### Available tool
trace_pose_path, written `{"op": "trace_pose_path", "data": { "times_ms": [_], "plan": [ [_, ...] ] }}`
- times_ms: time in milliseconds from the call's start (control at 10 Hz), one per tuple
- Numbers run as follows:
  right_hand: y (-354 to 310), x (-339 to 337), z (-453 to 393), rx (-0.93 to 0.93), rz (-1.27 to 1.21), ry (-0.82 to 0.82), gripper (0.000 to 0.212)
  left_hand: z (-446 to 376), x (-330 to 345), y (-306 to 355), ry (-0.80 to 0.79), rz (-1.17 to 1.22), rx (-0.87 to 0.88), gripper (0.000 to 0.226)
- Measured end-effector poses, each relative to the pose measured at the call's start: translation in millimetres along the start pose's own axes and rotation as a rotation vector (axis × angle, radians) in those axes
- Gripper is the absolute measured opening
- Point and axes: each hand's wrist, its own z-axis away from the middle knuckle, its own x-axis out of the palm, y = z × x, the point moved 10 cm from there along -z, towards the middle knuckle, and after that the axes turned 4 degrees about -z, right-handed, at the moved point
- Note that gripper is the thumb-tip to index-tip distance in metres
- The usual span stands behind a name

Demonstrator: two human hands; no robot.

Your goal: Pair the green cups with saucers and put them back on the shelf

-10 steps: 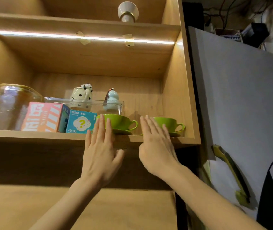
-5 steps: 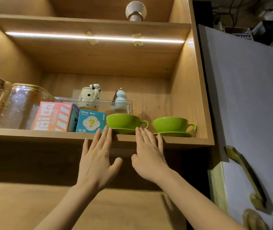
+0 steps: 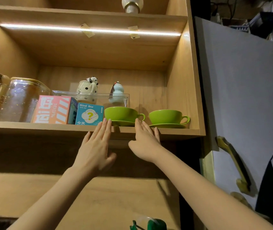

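Note:
Two green cups stand on green saucers on the wooden shelf [image 3: 33, 127]. The left cup [image 3: 121, 113] sits on its saucer [image 3: 123, 123], handle to the right. The right cup [image 3: 167, 117] sits on its saucer [image 3: 167, 125] near the cabinet's right wall. My left hand [image 3: 96, 146] is raised flat in front of the shelf edge, fingertips level with the left saucer's rim, holding nothing. My right hand [image 3: 146, 141] is open too, its fingers up against the shelf edge between the two cups.
Left of the cups stand a blue "Blind Box" carton [image 3: 89, 114], a pink box [image 3: 53, 109] and glass jars [image 3: 23, 98]. Behind is a clear tray [image 3: 102, 97] with two figurines. A grey cabinet door [image 3: 241, 90] with a brass handle [image 3: 233, 161] hangs open on the right.
Both hands have drawn back and down from the cups toward the shelf edge. The right hand no longer covers the right cup. The view has shifted slightly.

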Motion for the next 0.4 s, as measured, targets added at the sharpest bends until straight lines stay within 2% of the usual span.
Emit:
{"op": "trace_pose_path", "data": {
  "times_ms": [100,200,300,400],
  "plan": [
    [5.7,-2.7,12.9,-0.004,0.025,-0.052,0.076,-0.5,-3.8,6.3,-0.153,-0.100,0.026,0.097],
    [9.7,-18.1,31.6,0.045,-0.086,-0.108,0.074,-2.1,-16.3,12.2,-0.302,-0.076,0.025,0.094],
    [4.1,-40.8,58.8,0.044,-0.236,-0.144,0.071,-5.2,-32.8,22.5,-0.412,0.062,0.007,0.069],
    [-4.0,-70.8,100.3,-0.010,-0.323,-0.135,0.066,-7.2,-57.7,35.4,-0.402,0.141,0.033,0.051]
  ]
}}
